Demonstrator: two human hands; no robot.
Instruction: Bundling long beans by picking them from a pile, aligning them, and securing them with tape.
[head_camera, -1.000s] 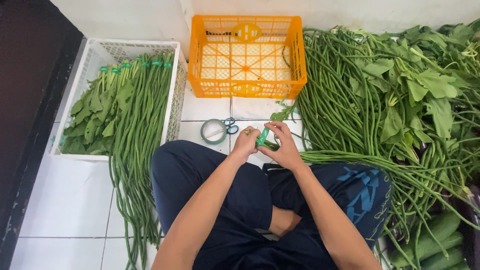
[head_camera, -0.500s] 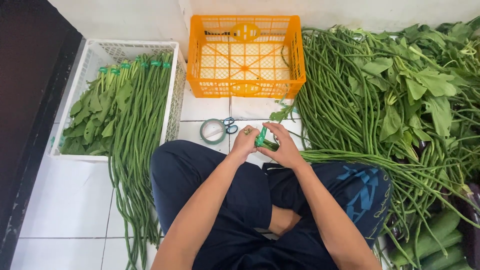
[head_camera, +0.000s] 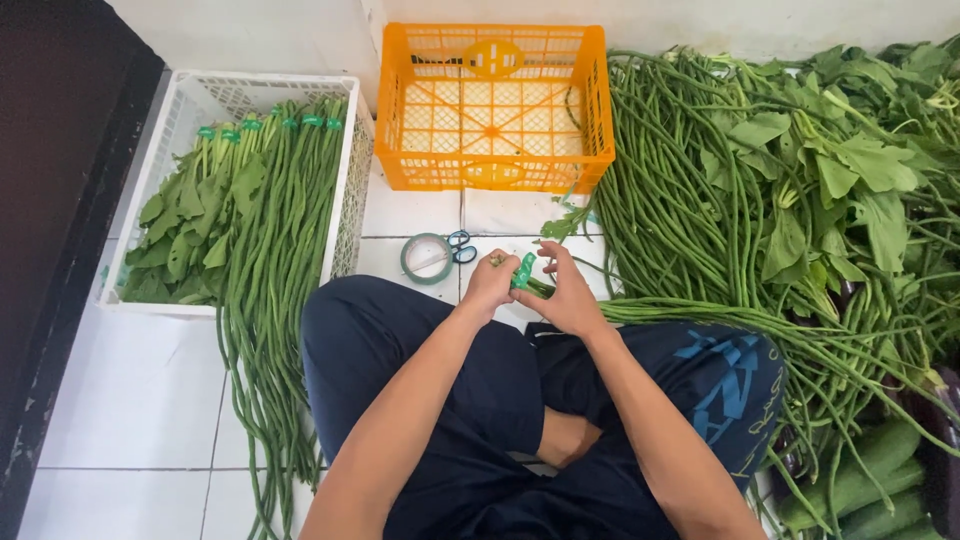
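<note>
Beans, a limp light bundle of long green pods (head_camera: 700, 315); my left hand (head_camera: 490, 285) and right hand (head_camera: 565, 295) pinch its taped stem end together.

Two crates, one orange (head_camera: 495, 105), one white (head_camera: 240, 95); one tape roll (head_camera: 427, 258); one pair of scissors (head_camera: 461, 246).

A produce-packing spot on a white tiled floor (head_camera: 140, 400): crates, heaped long beans (head_camera: 680, 200) right, leafy greens (head_camera: 850, 170).

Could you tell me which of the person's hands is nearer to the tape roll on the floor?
Left. The left hand is just right of the tape roll; the right hand is farther right, beyond the green tape both hands grip.
</note>
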